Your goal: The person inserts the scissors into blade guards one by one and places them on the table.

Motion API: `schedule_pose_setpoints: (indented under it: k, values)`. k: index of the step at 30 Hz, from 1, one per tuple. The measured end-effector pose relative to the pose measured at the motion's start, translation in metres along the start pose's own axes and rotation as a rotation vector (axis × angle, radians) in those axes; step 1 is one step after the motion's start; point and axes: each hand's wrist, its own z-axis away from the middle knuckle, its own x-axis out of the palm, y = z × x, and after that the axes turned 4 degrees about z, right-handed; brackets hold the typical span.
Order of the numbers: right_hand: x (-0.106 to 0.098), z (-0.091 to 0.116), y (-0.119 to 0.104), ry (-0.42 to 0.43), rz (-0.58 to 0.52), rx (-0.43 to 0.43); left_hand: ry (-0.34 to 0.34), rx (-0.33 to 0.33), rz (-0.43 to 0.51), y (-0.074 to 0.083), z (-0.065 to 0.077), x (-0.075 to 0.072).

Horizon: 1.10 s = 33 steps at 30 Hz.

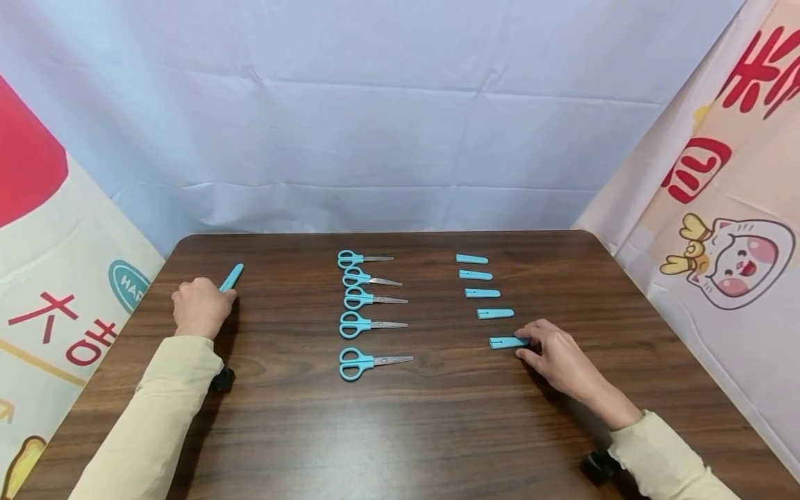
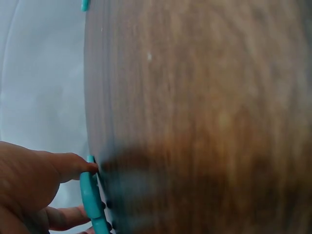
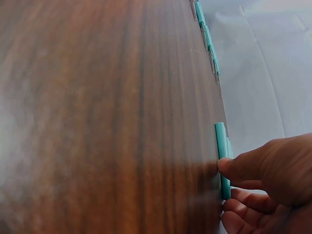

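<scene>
At the table's left, my left hand (image 1: 203, 305) holds what looks like a pair of scissors with a light-blue blade cover (image 1: 232, 276) pointing away. The handle end is hidden under the hand in the head view; in the left wrist view the thumb and fingers sit around its teal side (image 2: 90, 195). On the right, my right hand (image 1: 556, 357) pinches the far end of the nearest light-blue blade cover (image 1: 505, 343), which lies flat. In the right wrist view the thumb presses on that teal cover (image 3: 222, 141), with fingers at its other side.
Several uncovered scissors (image 1: 356, 364) with light-blue handles lie in a column mid-table, blades pointing right. Several more blade covers (image 1: 495, 314) form a column behind the right hand. A white cloth (image 1: 400, 139) hangs behind the brown wooden table (image 1: 400, 437).
</scene>
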Motion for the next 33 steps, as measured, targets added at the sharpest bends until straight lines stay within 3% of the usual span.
schedule_pose_setpoints:
  k: [11, 33]
  values:
    - [0.0011, -0.0002, 0.0005, -0.006, -0.007, 0.01, 0.024, 0.02, -0.057, 0.0045, 0.0015, 0.0001]
    - [-0.0003, 0.0007, 0.002, 0.001, -0.01, -0.006, 0.015, -0.003, -0.084, 0.0041, 0.0056, -0.0045]
